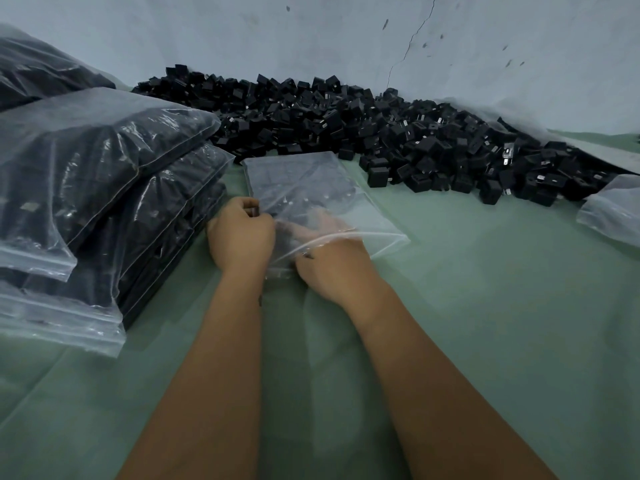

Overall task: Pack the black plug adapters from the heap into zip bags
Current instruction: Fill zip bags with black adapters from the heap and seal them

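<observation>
1. Open zip bag (311,188) lies flat on the green counter (485,306), mouth toward the person, far end touching the heap; some black adapters already show through the plastic
2. Left hand (240,233) sits at the bag's left edge near the mouth, fingers curled, pinching the bag edge; a small dark thing shows at the fingertips, cannot tell what it is
3. Right hand (332,261) is pushed into the bag mouth, fingers under the clear film; blurred through the plastic, so cannot tell whether they grip an adapter or lie loose
4. Heap of black plug adapters (381,133) runs along the base of the grey wall (311,36), from behind the bag out to the right
5. Stack of filled zip bags (104,188) sits to the left, just beside the left hand, zip ends facing the person
6. Another clear bag (613,209) lies at the right edge, near the heap's right end; contents cannot be made out
</observation>
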The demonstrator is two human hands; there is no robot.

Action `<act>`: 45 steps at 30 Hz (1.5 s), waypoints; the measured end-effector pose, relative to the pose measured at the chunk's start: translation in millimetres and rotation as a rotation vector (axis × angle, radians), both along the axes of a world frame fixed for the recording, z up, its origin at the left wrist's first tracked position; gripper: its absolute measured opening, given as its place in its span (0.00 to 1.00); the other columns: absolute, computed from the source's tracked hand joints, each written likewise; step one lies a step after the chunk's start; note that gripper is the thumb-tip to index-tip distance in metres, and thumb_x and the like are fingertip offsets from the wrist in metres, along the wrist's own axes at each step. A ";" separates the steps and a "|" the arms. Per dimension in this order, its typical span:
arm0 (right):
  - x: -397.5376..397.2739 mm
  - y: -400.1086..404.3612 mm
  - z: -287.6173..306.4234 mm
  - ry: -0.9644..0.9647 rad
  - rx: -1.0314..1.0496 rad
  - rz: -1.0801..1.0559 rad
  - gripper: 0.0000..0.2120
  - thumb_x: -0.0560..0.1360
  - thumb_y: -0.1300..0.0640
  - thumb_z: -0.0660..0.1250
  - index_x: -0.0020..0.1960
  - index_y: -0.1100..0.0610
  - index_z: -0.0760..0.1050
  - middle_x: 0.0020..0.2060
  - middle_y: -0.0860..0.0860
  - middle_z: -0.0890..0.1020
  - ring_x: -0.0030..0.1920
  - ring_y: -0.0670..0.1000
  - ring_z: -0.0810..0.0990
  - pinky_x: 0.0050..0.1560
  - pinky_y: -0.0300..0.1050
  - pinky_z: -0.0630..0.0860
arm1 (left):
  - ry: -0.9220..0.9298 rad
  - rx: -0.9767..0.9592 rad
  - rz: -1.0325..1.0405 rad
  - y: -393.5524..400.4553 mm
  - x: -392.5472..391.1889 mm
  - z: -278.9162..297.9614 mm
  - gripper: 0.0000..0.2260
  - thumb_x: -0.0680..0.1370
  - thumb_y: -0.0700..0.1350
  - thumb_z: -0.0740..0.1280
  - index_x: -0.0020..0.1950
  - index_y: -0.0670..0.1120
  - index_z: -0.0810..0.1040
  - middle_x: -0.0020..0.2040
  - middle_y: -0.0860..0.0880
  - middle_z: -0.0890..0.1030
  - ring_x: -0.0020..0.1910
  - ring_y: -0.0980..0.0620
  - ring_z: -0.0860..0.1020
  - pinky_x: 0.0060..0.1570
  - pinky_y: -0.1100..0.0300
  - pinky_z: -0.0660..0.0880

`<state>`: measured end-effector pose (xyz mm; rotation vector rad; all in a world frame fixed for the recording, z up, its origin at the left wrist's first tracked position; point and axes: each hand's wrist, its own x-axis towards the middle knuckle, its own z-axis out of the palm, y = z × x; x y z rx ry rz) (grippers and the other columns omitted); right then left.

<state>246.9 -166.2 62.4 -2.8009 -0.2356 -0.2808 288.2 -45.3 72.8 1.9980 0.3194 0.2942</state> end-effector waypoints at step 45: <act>-14.1 -57.9 16.8 -0.727 0.461 -0.320 0.10 0.70 0.59 0.57 0.30 0.58 0.66 0.26 0.50 0.68 0.29 0.48 0.65 0.29 0.43 0.58 | -0.136 0.679 -0.208 -7.1 -11.6 9.2 0.16 0.76 0.38 0.62 0.56 0.53 0.84 0.59 0.50 0.81 0.62 0.41 0.71 0.61 0.50 0.65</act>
